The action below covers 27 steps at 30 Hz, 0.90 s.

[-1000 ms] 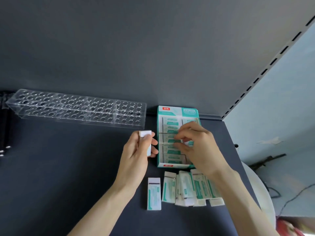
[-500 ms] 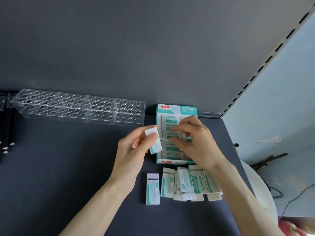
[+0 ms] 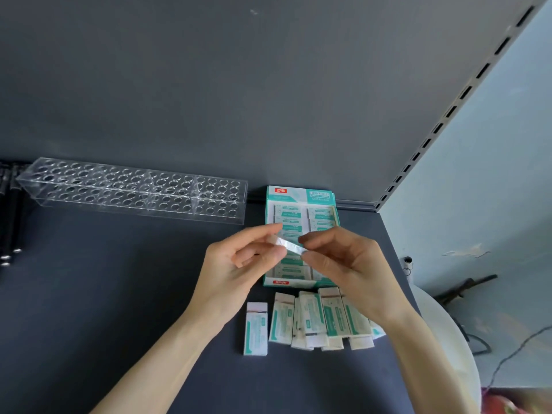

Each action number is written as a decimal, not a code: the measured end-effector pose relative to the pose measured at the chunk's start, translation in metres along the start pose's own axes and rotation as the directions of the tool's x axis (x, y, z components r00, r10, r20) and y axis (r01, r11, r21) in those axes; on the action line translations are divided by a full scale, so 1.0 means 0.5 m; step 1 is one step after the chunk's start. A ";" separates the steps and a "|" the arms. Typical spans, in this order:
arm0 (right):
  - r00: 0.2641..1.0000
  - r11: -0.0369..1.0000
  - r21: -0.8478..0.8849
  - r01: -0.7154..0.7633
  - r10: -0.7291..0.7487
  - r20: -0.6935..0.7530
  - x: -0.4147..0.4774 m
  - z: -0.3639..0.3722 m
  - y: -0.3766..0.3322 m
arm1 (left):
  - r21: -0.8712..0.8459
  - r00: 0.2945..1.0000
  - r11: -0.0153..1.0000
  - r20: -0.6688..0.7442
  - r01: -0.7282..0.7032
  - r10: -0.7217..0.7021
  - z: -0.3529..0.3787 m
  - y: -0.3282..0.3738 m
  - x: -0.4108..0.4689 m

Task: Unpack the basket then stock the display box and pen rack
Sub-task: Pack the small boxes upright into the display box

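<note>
A small white eraser (image 3: pixel 288 247) hangs above the teal display box (image 3: pixel 301 194), pinched at its left end by my left hand (image 3: pixel 236 267) and at its right end by my right hand (image 3: pixel 349 261). The box lies flat at the back of the dark shelf and holds several white-and-teal erasers in two columns; my hands hide its lower half. Several loose erasers (image 3: pixel 316 319) lie in a row in front of the box, one (image 3: pixel 256 328) apart at the left. The clear pen rack (image 3: pixel 134 189) with many round holes stands at the back left with no pens in it.
Black pens (image 3: pixel 9 216) lie at the far left edge of the shelf. A slotted upright (image 3: pixel 442 127) bounds the shelf on the right. Beyond the shelf's right edge is a white round object (image 3: pixel 448 339), with cables on the floor.
My left hand has carried the eraser rightward over the box. My right hand has lifted out of the box and taken hold of the eraser's other end.
</note>
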State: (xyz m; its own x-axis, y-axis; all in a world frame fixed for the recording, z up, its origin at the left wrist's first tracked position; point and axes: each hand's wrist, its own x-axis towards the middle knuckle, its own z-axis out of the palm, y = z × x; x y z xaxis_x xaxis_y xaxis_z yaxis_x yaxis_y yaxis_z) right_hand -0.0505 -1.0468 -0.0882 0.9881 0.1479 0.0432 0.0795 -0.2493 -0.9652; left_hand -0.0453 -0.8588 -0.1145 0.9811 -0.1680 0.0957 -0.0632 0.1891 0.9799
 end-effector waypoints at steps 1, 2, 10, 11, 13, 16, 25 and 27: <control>1.000 1.000 -0.004 0.000 0.000 0.006 -0.001 -0.003 0.002 | 0.019 1.000 1.000 0.022 -0.005 0.004 -0.001 -0.001 0.000; 1.000 1.000 -0.027 0.000 0.000 0.009 -0.002 -0.005 0.002 | 0.049 0.999 0.999 0.043 -0.011 0.008 -0.001 0.000 0.000; 0.986 0.828 -0.561 0.023 -0.112 -0.125 -0.004 -0.051 0.001 | 0.542 0.997 0.838 0.015 0.060 -0.081 -0.005 -0.013 -0.005; 0.985 0.792 -0.610 0.019 -0.120 -0.126 -0.003 -0.054 0.003 | 0.556 0.993 0.827 0.022 0.083 -0.115 -0.004 -0.015 -0.005; 0.984 0.731 -0.682 0.013 -0.129 -0.119 0.001 -0.053 0.009 | 0.586 0.992 0.807 0.052 0.065 -0.118 -0.003 -0.016 -0.005; 0.985 0.675 -0.737 0.017 -0.138 -0.104 0.008 -0.047 0.015 | 0.608 0.992 0.792 0.048 0.060 -0.113 -0.003 -0.021 -0.004; 0.992 0.618 -0.784 0.068 -0.122 -0.010 0.029 -0.034 0.019 | 0.615 0.994 0.786 0.030 0.063 -0.103 -0.004 -0.027 -0.004; 0.992 0.615 -0.786 0.057 -0.122 -0.023 0.037 -0.031 0.020 | 0.613 0.994 0.787 0.025 0.068 -0.104 -0.004 -0.028 -0.003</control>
State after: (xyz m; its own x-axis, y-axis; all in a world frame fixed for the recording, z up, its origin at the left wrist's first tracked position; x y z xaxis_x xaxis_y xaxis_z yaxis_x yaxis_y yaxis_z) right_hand -0.0295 -1.0614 -0.0933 0.9738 0.1548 0.1665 0.2091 -0.8975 -0.3884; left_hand -0.0455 -0.8591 -0.1287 0.9776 -0.2105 -0.0030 -0.0955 -0.4558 0.8849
